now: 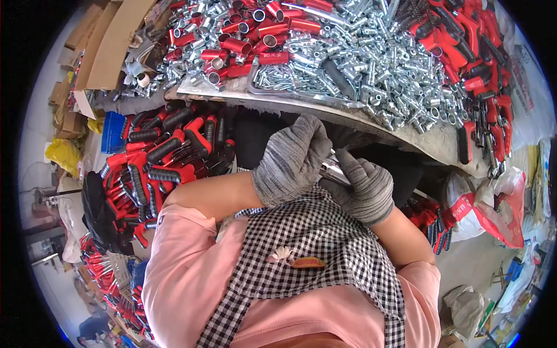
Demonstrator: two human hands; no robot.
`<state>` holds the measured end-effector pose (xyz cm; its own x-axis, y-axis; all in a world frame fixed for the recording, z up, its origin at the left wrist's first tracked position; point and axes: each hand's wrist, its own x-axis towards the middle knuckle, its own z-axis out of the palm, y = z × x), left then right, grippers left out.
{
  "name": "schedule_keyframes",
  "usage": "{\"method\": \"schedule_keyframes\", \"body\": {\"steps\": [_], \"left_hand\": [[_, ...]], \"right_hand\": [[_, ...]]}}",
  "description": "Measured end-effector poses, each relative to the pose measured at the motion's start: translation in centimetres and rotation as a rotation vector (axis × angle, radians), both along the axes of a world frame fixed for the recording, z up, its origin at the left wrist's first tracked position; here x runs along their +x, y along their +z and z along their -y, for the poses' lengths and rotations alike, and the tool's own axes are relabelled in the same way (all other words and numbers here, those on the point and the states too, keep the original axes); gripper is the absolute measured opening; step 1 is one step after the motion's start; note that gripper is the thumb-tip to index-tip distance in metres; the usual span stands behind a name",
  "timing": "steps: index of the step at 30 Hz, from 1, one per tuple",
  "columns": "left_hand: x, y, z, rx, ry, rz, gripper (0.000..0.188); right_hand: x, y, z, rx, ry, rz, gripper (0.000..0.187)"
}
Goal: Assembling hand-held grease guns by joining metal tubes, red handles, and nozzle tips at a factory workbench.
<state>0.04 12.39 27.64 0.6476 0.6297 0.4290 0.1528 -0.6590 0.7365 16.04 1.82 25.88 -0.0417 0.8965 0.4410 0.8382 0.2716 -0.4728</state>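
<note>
Metal part (335, 169) in silver sits between our two hands, low in front of the apron (307, 226) and just short of the front edge of the surface (444, 145). Our right hand (364, 187), in a grey knit glove, is closed around it, thumb laid along its upper side, so only a short shiny length shows. Our left hand (293, 159), gloved alike, is curled with the fingers bent in, right beside the upper end of the part; the glove hides its grip, so we cannot tell whether it has hold of anything.

Beyond our hands, the surface carries a wide heap of silver fittings (386, 72), with red tubes (236, 45) piled to the left. A metal tray (301, 94) filled with small pieces lies near the front edge, and a dark rod (338, 78) rests among the fittings. Red-and-black tools (458, 40) are heaped at the right end.

Below the surface, on our left, we have a pile of red-and-black handles (165, 153) close to our forearm, with a blue bin (113, 132) behind it. To our right stands a red-and-white bag (461, 211).
</note>
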Motion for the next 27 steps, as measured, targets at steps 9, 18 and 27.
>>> {"method": "schedule_keyframes", "body": {"steps": [9,18,27], "left_hand": [[-0.8,-1.5,-2.7,0.178,-0.369,0.071,0.008],[-0.7,2.1,-4.1,-0.386,-0.529,-0.681,0.046],[-1.7,0.0,-3.2,-0.424,-0.472,-0.504,0.043]], "right_hand": [[0.7,0.0,-0.3,0.022,0.016,0.05,0.053],[0.0,-1.0,0.0,0.063,0.089,0.199,0.051],[0.3,-1.3,0.0,0.091,0.148,0.216,0.055]]}}
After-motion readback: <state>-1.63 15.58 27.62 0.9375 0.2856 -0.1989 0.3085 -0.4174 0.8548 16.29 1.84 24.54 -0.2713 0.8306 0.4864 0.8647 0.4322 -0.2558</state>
